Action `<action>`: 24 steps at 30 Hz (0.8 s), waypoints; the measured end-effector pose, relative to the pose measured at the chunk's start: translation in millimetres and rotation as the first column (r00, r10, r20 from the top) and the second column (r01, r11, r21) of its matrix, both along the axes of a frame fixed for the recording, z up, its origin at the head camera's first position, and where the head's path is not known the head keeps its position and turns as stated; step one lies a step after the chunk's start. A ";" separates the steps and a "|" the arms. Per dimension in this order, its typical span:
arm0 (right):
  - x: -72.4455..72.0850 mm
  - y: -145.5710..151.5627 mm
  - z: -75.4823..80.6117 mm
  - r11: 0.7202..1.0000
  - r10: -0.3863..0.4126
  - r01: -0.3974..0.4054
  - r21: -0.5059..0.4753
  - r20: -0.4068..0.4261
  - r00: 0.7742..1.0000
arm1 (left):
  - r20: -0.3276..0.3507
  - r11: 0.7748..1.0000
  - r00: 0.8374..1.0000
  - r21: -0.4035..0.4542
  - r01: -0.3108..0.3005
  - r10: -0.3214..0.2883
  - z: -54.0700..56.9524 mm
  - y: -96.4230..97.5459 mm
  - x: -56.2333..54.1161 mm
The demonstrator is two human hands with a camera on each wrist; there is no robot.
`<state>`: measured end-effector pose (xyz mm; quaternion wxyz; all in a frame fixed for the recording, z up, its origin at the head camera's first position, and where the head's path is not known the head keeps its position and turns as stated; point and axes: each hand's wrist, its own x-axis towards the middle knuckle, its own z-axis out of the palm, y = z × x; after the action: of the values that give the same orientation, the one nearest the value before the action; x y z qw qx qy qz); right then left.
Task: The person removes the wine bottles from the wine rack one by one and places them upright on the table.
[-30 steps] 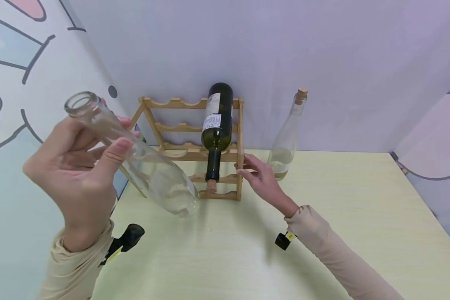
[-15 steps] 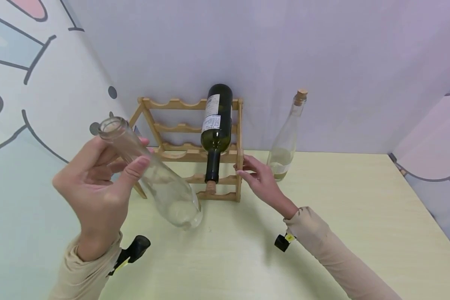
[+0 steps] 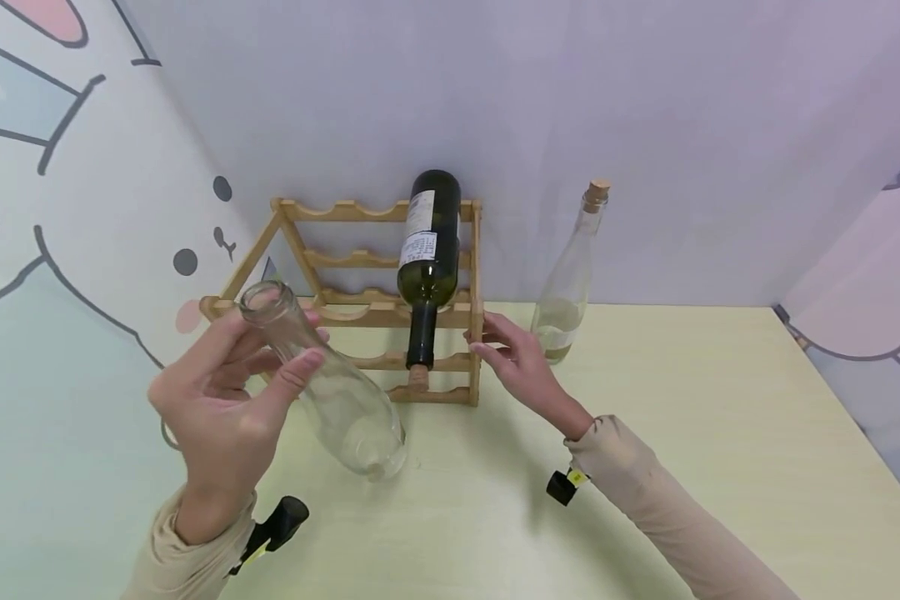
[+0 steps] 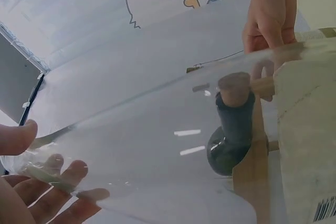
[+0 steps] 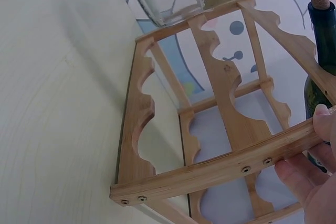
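Observation:
My left hand (image 3: 228, 421) pinches a clear glass bottle (image 3: 345, 412) by its neck, between thumb and fingers. The bottle is tilted, its uncorked mouth toward the upper left and its base low, in front of the wooden wine rack (image 3: 367, 316). A pale label (image 4: 307, 129) on it shows in the left wrist view. My right hand (image 3: 525, 367) grips the rack's right front post; thumb and fingers wrap that post (image 5: 294, 142) in the right wrist view. On the rack's top level, at the right, lies a dark green wine bottle (image 3: 435, 250), its corked neck toward me.
Another clear bottle (image 3: 566, 292), with a cork (image 3: 598, 192) in its mouth, stands upright right of the rack, close behind my right hand. The rack stands on a pale wooden table (image 3: 675, 392) near the back wall (image 3: 645, 125). A cartoon-printed wall (image 3: 97, 208) borders the left.
My left hand has carried the clear bottle right and downward in the head view, so the rack's left front corner now shows. My right hand keeps its grip on the rack.

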<state>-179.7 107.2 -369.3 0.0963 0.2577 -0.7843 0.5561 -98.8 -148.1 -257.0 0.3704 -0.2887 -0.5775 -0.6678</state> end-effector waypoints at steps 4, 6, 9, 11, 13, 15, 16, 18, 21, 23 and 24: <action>-0.5 -0.8 0.1 1.000 -0.003 0.003 0.005 0.005 1.000 | 0.022 0.999 1.000 -0.043 -0.006 0.007 -9.7 1.2 1.3; -0.5 -0.8 -0.1 1.000 -0.005 0.005 0.008 0.009 1.000 | 0.037 0.997 0.999 -0.073 -0.015 0.018 -14.3 2.0 2.3; -0.4 -0.6 -0.5 1.000 -0.006 0.006 0.011 0.016 1.000 | 0.051 0.995 0.998 -0.096 -0.020 0.025 -19.8 2.3 3.6; -0.2 -0.2 -0.6 1.000 -0.003 0.003 0.009 0.018 1.000 | 0.058 0.993 0.997 -0.115 -0.037 0.044 -22.5 2.2 4.4; -0.2 0.0 -0.7 1.000 0.000 0.000 0.007 0.018 1.000 | 0.060 0.991 0.997 -0.124 -0.050 0.058 -24.7 1.7 4.7; -0.3 0.1 -0.7 1.000 0.002 -0.002 0.005 0.017 1.000 | 0.055 0.989 0.996 -0.136 -0.059 0.067 -26.8 0.9 5.0; -0.4 0.0 -0.7 1.000 0.002 -0.002 0.005 0.016 1.000 | 0.050 0.989 0.997 -0.139 -0.058 0.065 -28.0 0.4 5.1; -0.6 -0.1 -0.9 1.000 0.001 -0.001 0.005 0.014 1.000 | 0.041 0.990 0.998 -0.137 -0.038 0.044 -30.6 -0.8 5.1; -0.8 -0.3 -0.9 1.000 0.000 -0.001 0.007 0.012 1.000 | 0.038 0.988 0.999 -0.154 -0.027 0.033 -34.4 -2.5 5.5; -0.5 -0.3 -0.8 1.000 -0.002 0.002 0.008 0.009 1.000 | 0.045 0.984 0.998 -0.174 -0.032 0.040 -36.8 -3.2 5.8; -0.3 -0.3 -0.8 1.000 -0.003 0.003 0.009 0.008 1.000 | 0.048 0.982 0.998 -0.184 -0.036 0.046 -37.9 -3.5 6.0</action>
<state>-180.0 106.9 -370.1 0.0929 0.2547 -0.7877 0.5532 -92.8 -151.6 -294.9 0.3407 -0.2920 -0.6518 -0.6114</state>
